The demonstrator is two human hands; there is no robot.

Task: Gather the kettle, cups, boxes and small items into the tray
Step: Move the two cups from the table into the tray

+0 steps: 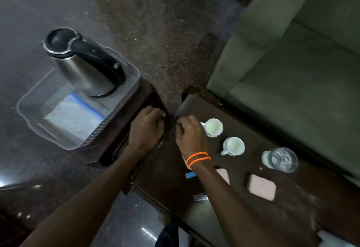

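Note:
A steel kettle (81,67) with a black lid and handle stands in the far corner of a clear plastic tray (29,114), beside a blue-edged bag (76,118). Two white cups (213,128) (233,145) stand on the dark table (292,217). My right hand (191,134) is just left of the nearer cup, its fingers curled at a grey strip (185,104) by the table's corner. Fingers also curled, my left hand (146,128) rests on the dark stand (109,149) under the tray. Blur hides what either hand holds. Two pink boxes (262,187) (224,174) lie near my right forearm.
A clear glass (280,159) stands right of the cups. A small blue item (190,174) and a small white one (200,197) lie by my right forearm. A green sofa (292,62) borders the table's far side. Speckled floor (155,32) lies beyond.

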